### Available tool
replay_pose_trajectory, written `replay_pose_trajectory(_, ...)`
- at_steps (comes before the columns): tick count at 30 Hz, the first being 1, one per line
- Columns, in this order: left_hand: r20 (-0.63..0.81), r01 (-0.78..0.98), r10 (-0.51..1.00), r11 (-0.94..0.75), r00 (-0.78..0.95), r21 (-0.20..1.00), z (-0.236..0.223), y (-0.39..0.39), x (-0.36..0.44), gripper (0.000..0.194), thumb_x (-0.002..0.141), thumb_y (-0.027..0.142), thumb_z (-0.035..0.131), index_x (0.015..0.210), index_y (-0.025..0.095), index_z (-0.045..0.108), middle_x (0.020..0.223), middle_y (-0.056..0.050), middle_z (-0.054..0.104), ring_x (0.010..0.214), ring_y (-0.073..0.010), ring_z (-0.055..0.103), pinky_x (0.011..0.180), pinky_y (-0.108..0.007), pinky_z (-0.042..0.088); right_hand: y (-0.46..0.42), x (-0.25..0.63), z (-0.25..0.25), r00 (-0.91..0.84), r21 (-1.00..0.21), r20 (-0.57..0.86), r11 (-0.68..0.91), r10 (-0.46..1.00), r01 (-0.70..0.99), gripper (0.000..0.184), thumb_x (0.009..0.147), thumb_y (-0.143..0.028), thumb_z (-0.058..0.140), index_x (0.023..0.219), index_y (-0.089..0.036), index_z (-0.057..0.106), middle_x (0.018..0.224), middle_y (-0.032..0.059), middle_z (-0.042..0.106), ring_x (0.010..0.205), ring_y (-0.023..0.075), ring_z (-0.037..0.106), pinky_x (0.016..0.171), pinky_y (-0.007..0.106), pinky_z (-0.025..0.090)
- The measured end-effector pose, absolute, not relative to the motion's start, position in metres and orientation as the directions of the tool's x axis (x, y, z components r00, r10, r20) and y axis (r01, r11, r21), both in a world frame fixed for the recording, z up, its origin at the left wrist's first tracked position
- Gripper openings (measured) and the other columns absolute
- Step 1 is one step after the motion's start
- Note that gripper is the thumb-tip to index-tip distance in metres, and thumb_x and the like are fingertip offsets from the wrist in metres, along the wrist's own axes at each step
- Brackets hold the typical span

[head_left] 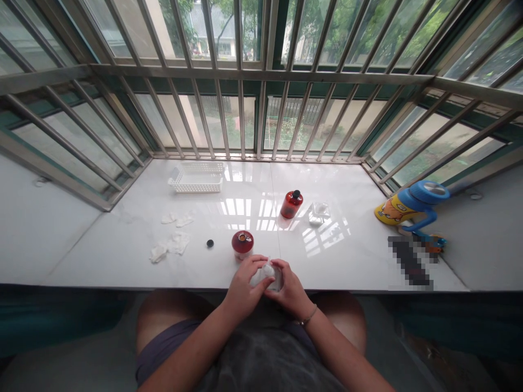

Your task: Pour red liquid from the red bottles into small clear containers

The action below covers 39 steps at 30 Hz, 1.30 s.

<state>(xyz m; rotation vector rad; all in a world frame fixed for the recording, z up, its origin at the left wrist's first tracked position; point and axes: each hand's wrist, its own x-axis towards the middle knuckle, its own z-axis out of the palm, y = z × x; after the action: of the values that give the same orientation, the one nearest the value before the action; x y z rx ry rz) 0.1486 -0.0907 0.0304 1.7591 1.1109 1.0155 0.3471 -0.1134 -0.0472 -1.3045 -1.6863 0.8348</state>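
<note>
Close to the front edge of the white counter, my left hand point(247, 283) and my right hand point(289, 286) are closed around a small clear container point(278, 280). A rounded, whitish see-through part point(268, 269) shows at its top between my fingers; much of the container is hidden. Just beyond my left hand stands a red bottle point(242, 244) with its mouth uncovered. A small black cap point(210, 243) lies to its left. Farther back, a second red bottle point(291, 204) has a black cap on, with a clear square glass container point(319, 213) beside it.
Crumpled white tissues point(175, 245) lie on the left of the counter point(122, 256). A white plastic basket point(196, 185) sits behind them. At the right are a blue-and-yellow flask point(408, 202) and a blurred-out dark item point(411, 261). Metal window bars point(261, 75) close off the back.
</note>
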Motion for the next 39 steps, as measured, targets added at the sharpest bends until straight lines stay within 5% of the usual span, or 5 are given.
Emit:
replay_pose_trajectory(26, 0.412, 0.265, 0.868, -0.481, 0.276, 0.836, 0.075, -0.1, 0.131, 0.024, 0.096, 0.029, 0.079, 0.118, 0.025, 0.069, 0.127, -0.01, 0.07, 0.12, -0.0265, 0.072, 0.104, -0.042, 0.06, -0.114, 0.348, -0.046, -0.15, -0.891, 0.175, 0.221, 0.973, 0.397, 0.076, 0.079, -0.032, 0.091, 0.141, -0.03, 0.049, 0.14, 0.0103, 0.068, 0.128, 0.0305, 0.07, 0.112, 0.049, 0.057)
replay_pose_trajectory(29, 0.509, 0.393, 0.835, -0.549, 0.21, 0.738, 0.098, -0.101, 0.109, 0.027, 0.097, 0.022, 0.077, 0.121, 0.025, 0.066, 0.126, -0.01, 0.072, 0.119, -0.0261, 0.071, 0.103, -0.041, 0.059, -0.114, 0.349, -0.045, -0.152, -0.889, 0.173, 0.221, 0.973, 0.402, 0.077, 0.079, -0.039, 0.094, 0.141, -0.031, 0.05, 0.14, 0.0098, 0.068, 0.129, 0.0308, 0.069, 0.113, 0.05, 0.056)
replay_pose_trajectory(32, 0.653, 0.655, 0.746, -0.561, 0.134, 0.507, 0.108, -0.093, 0.074, 0.034, 0.097, 0.016, 0.075, 0.127, 0.026, 0.065, 0.122, -0.009, 0.075, 0.117, -0.0277, 0.071, 0.107, -0.045, 0.055, -0.114, 0.349, -0.045, -0.157, -0.886, 0.164, 0.216, 0.974, 0.411, 0.075, 0.08, -0.041, 0.093, 0.142, -0.031, 0.051, 0.14, 0.01, 0.068, 0.129, 0.0309, 0.069, 0.113, 0.05, 0.056)
replay_pose_trajectory(35, 0.668, 0.893, 0.739, -0.354, 0.087, 0.277, 0.101, -0.076, 0.031, 0.027, 0.099, 0.02, 0.071, 0.125, 0.024, 0.067, 0.122, -0.011, 0.077, 0.116, -0.032, 0.07, 0.106, -0.048, 0.051, -0.114, 0.35, -0.045, -0.157, -0.883, 0.166, 0.218, 0.973, 0.415, 0.074, 0.081, -0.042, 0.092, 0.142, -0.03, 0.052, 0.14, 0.01, 0.069, 0.129, 0.031, 0.07, 0.114, 0.05, 0.057)
replay_pose_trajectory(39, 0.468, 0.996, 0.883, -0.001, -0.039, 0.087, 0.073, -0.05, -0.018, 0.024, 0.103, 0.028, 0.063, 0.125, 0.021, 0.069, 0.127, -0.012, 0.076, 0.117, -0.0365, 0.065, 0.096, -0.047, 0.047, -0.114, 0.349, -0.045, -0.147, -0.88, 0.177, 0.223, 0.973, 0.418, 0.075, 0.08, -0.042, 0.093, 0.142, -0.031, 0.053, 0.139, 0.0094, 0.069, 0.128, 0.0307, 0.07, 0.113, 0.049, 0.057)
